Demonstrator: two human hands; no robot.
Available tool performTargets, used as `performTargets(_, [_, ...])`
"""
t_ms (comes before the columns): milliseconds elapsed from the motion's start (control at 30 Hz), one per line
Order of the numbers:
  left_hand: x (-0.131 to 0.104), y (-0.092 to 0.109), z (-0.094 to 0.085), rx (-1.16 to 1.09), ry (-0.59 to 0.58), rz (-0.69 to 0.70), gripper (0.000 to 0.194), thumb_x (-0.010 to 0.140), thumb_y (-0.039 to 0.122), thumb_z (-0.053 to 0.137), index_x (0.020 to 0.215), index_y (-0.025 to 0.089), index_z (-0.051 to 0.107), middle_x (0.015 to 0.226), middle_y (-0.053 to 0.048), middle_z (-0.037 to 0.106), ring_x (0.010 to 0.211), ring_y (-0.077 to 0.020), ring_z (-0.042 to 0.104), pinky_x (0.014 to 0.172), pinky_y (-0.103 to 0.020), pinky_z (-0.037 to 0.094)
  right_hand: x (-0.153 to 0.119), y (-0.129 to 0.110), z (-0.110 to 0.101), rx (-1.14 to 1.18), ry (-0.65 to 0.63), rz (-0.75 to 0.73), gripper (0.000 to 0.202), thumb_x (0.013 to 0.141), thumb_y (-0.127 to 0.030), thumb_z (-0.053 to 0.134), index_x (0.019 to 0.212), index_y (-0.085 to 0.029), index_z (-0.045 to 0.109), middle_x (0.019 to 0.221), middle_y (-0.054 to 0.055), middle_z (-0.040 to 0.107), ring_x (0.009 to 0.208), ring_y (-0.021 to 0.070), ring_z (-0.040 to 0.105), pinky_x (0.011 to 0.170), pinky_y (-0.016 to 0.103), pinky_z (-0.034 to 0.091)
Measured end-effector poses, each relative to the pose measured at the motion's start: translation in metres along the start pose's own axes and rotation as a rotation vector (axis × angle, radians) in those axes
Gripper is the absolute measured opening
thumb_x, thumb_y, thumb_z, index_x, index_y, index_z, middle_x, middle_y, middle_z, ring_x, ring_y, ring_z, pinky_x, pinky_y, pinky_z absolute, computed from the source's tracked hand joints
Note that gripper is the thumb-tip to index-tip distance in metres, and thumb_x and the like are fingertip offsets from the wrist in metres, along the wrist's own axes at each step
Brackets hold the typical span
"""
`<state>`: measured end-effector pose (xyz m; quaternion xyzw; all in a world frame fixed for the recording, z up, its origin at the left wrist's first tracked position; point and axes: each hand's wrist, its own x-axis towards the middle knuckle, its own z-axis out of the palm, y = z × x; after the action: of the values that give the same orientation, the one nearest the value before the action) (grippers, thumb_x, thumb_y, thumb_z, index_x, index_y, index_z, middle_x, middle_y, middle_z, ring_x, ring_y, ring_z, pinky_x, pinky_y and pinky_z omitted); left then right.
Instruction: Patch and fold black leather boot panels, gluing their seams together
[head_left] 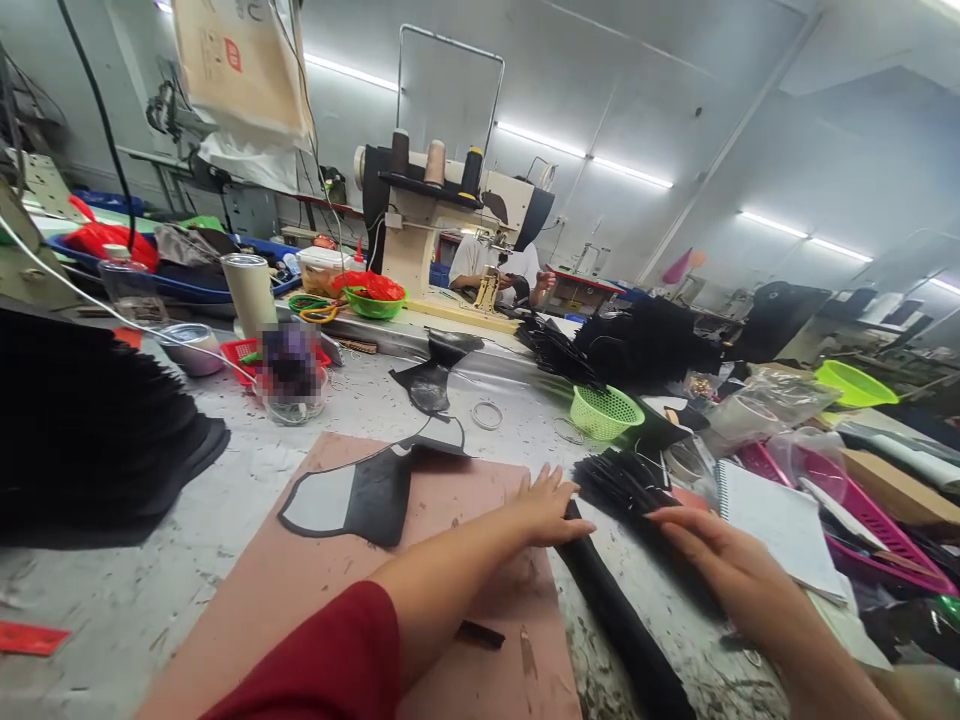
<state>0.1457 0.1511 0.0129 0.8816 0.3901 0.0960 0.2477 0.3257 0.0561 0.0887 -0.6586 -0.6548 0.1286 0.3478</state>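
Note:
My left hand (pixel 546 508) reaches across a pink cutting board (pixel 247 610) with its fingers spread. Its thumb and fingertips are at the upper end of a long black strip (pixel 619 620), which runs down off the board's right edge. To the right, my right hand (pixel 720 555) has its fingers closed at the edge of a bundle of thin black pieces (pixel 619 482); its grip is partly hidden. A flat black piece with a pale grey panel (pixel 352 497) lies on the board. A small black scrap (pixel 480 634) rests below my left forearm.
A tall stack of black pieces (pixel 90 440) stands at left. Behind are a sewing machine (pixel 409 240) with thread spools, a green basket (pixel 606 412) and another black pile (pixel 645 340). A notebook (pixel 780 525) and pink basket (pixel 911 560) crowd the right. A person sits beyond the machine.

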Motion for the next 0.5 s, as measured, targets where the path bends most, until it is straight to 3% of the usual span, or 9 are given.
performTargets(100, [-0.038, -0.028, -0.024, 0.052, 0.154, -0.05, 0.046, 0.072, 0.035, 0.06, 0.115, 0.02, 0.053, 0.149, -0.01, 0.012, 0.136, -0.0273, -0.001, 0.108, -0.05, 0.001, -0.002, -0.034, 0.041, 0.104, -0.222, -0.03, 0.024, 0.072, -0.041, 0.051, 0.077, -0.021, 0.063, 0.073, 0.004, 0.067, 0.069, 0.0201, 0.061, 0.063, 0.029, 0.048])
performTargets(200, [-0.087, -0.071, -0.046, 0.061, 0.295, -0.193, 0.031, 0.067, 0.017, 0.062, 0.097, 0.017, 0.062, 0.148, -0.01, 0.017, 0.136, -0.0301, 0.001, 0.107, -0.052, -0.002, -0.004, -0.058, 0.083, 0.156, -0.357, -0.081, 0.017, 0.074, -0.033, 0.05, 0.072, -0.019, 0.06, 0.066, 0.002, 0.064, 0.063, 0.0173, 0.057, 0.059, 0.027, 0.045])
performTargets(300, [-0.132, -0.113, -0.064, -0.022, 0.372, -0.36, 0.025, 0.058, 0.011, 0.063, 0.082, 0.016, 0.065, 0.136, -0.017, 0.04, 0.128, -0.0394, 0.027, 0.103, -0.058, 0.016, -0.007, -0.08, 0.134, 0.223, -0.489, -0.149, 0.012, 0.076, -0.023, 0.05, 0.075, -0.018, 0.061, 0.068, 0.001, 0.063, 0.063, 0.0153, 0.057, 0.058, 0.024, 0.043])
performTargets(367, [-0.153, -0.134, -0.078, -0.117, 0.423, -0.424, 0.029, 0.057, 0.015, 0.059, 0.085, 0.018, 0.064, 0.12, -0.017, 0.056, 0.115, -0.0364, 0.046, 0.097, -0.052, 0.031, -0.009, -0.095, 0.168, 0.189, -0.572, -0.262, 0.012, 0.079, -0.018, 0.05, 0.08, -0.018, 0.062, 0.073, 0.002, 0.064, 0.068, 0.0143, 0.058, 0.061, 0.023, 0.044])
performTargets(500, [-0.175, -0.155, -0.116, -0.349, 0.601, -0.491, 0.037, 0.054, 0.021, 0.054, 0.089, 0.021, 0.062, 0.098, -0.008, 0.067, 0.103, -0.031, 0.056, 0.092, -0.044, 0.04, -0.011, -0.115, 0.214, 0.084, -0.647, -0.423, 0.015, 0.082, -0.018, 0.05, 0.081, -0.017, 0.065, 0.083, 0.005, 0.064, 0.078, 0.017, 0.058, 0.07, 0.026, 0.043])
